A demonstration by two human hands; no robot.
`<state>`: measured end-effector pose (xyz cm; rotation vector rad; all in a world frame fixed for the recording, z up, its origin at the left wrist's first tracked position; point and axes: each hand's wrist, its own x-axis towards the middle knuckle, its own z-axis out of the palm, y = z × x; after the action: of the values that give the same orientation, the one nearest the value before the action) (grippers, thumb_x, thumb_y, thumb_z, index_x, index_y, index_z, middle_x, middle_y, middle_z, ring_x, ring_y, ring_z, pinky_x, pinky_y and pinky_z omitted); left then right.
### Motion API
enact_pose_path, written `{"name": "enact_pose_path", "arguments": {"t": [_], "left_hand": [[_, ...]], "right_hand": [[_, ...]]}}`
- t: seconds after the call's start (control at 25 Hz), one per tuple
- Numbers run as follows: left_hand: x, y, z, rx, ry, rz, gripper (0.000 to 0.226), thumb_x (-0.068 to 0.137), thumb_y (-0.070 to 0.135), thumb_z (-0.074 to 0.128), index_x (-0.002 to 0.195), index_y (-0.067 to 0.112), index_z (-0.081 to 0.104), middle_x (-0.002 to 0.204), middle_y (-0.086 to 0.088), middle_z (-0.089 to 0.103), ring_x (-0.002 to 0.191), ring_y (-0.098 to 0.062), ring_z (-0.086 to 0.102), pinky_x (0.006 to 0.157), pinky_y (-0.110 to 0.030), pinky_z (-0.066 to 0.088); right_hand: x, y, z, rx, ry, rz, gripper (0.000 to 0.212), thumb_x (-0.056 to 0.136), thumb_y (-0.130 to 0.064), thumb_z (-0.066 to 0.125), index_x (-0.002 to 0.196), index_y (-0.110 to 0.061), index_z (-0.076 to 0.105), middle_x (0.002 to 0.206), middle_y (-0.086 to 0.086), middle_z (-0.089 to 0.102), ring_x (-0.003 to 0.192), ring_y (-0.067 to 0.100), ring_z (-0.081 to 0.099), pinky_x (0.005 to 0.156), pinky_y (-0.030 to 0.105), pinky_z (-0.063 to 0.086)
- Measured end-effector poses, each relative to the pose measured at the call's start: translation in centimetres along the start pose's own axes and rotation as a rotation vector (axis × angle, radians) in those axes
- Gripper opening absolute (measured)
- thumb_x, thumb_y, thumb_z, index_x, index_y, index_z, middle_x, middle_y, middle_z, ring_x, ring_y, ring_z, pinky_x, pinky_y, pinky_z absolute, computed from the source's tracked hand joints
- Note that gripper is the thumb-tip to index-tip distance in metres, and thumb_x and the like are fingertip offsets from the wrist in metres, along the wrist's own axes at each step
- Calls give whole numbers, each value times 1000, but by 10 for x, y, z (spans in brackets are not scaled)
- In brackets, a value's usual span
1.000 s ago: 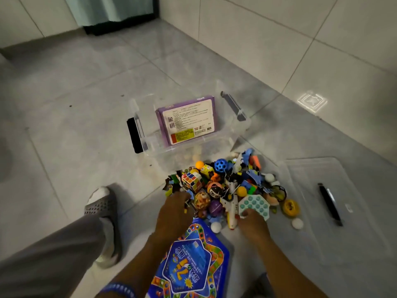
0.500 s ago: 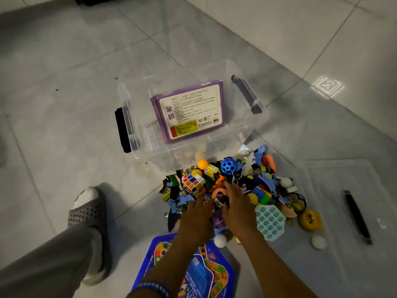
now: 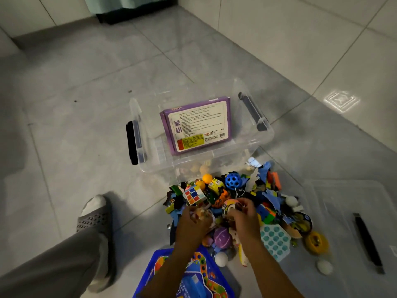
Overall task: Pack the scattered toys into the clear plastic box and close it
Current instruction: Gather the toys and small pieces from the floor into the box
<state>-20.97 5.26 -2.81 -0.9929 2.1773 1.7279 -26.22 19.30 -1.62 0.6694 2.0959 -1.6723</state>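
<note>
The clear plastic box stands open on the floor with a purple game box leaning inside. In front of it lies a heap of toys: a puzzle cube, a blue holed ball, an orange ball, a teal pop pad and a purple ball. My left hand is closed around a patterned orange ball at the heap's near side. My right hand grips a round face-printed ball beside it.
The box's clear lid lies flat to the right with a black clip on it. A blue board game lies under my forearms. My leg and grey slipper are at the left. Two white balls and a yellow toy lie loose.
Both hands moved from the heap's near edge into its middle and closed on balls. The camera view shifted slightly.
</note>
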Motion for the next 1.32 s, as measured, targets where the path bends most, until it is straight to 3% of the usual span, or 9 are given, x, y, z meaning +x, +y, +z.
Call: {"name": "enact_pose_path", "arguments": {"t": [0.08, 0.2, 0.44, 0.56, 0.76, 0.92, 1.04, 1.16, 1.32], "left_hand": [[-1, 25, -17, -412, 64, -284, 43, 76, 32, 74, 112, 11, 59, 95, -9, 68, 79, -20, 66, 65, -32, 55], [-14, 81, -50, -734, 0, -323, 32, 84, 33, 66, 100, 5, 63, 91, -16, 68, 72, -27, 64, 55, -30, 50], [-36, 153, -113, -1156, -153, -202, 60, 94, 43, 50, 137, 2, 39, 133, -23, 49, 118, -35, 53, 102, -41, 43], [-37, 150, -124, -1165, -114, -219, 67, 97, 43, 45, 146, 3, 25, 146, -23, 36, 130, -39, 42, 108, -45, 37], [-31, 105, -112, -909, -42, -260, 47, 99, 37, 41, 132, 5, 46, 127, -15, 56, 114, -31, 56, 93, -40, 45], [-29, 65, -83, -541, -8, -308, 22, 95, 24, 51, 100, 6, 62, 91, -13, 64, 78, -24, 58, 65, -32, 46], [-24, 21, -52, -71, -77, -187, 16, 92, 17, 58, 103, 8, 65, 101, -14, 66, 86, -23, 61, 75, -32, 49], [-18, -22, -18, 313, -277, -20, 21, 87, 22, 63, 107, 19, 61, 102, -4, 64, 88, -18, 60, 73, -29, 51], [-14, -49, 20, 629, -356, 318, 50, 80, 21, 64, 127, 23, 51, 119, -1, 57, 105, -18, 54, 86, -32, 48]], "right_hand": [[-7, -28, -5, 400, -20, 240, 31, 82, -6, 54, 113, -10, 57, 105, 16, 61, 81, 26, 58, 62, 34, 49], [-30, -84, -10, 709, -163, 302, 25, 84, -10, 53, 106, 2, 59, 94, 19, 62, 79, 29, 59, 67, 38, 52], [-70, -160, -5, 1009, -393, 201, 37, 90, -23, 55, 119, 0, 53, 124, 19, 57, 115, 34, 56, 100, 45, 46], [-74, -164, -6, 1034, -366, 200, 42, 93, -25, 52, 128, -3, 49, 127, 18, 52, 114, 35, 54, 103, 46, 43], [-59, -127, 0, 879, -216, 238, 37, 95, -25, 49, 125, -3, 53, 123, 15, 57, 112, 33, 57, 98, 44, 47], [-42, -65, 6, 372, 3, 255, 19, 94, -21, 51, 99, -7, 63, 104, 12, 67, 89, 29, 65, 77, 42, 53], [-33, -9, 2, -258, 84, 61, 23, 89, -18, 53, 109, -15, 65, 109, 10, 67, 93, 28, 63, 76, 41, 51], [-24, 25, 6, -744, -160, -134, 47, 89, -18, 54, 135, -25, 47, 137, 1, 52, 120, 22, 51, 91, 34, 44], [-8, 34, 10, -878, -49, -232, 38, 93, -18, 51, 130, -23, 51, 125, 1, 60, 110, 18, 57, 85, 33, 50]]}}
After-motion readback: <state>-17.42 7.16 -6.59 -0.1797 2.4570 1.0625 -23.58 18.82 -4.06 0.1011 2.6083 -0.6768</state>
